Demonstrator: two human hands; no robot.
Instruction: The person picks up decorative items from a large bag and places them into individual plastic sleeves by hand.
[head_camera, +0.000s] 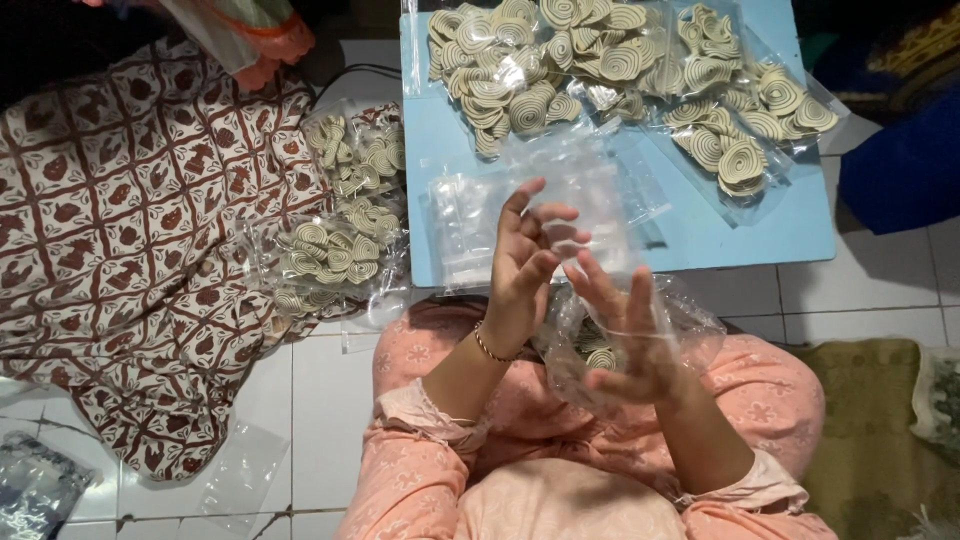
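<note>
Two bare hands are raised above the lap, palms turned toward each other. The left hand (525, 265), with a thin bangle at the wrist, has its fingers spread and slightly curled, pinching the upper edge of a clear, crinkly plastic bag (610, 345). The right hand (625, 335) is inside or behind the same bag's film, fingers splayed, propping it open; I cannot tell which. A few beige spiral-ridged crackers (600, 357) sit in the bag's bottom, over the pink floral-print lap.

On the light blue flat tabletop (790, 225) lie about three filled clear bags of spiral crackers (600, 60), and a loose stack of empty clear bags (560, 190) just beyond the fingertips. Two more filled packs (345, 215) rest beside a brown-and-cream patterned cloth (120, 230) on the white tiled floor (320, 400).
</note>
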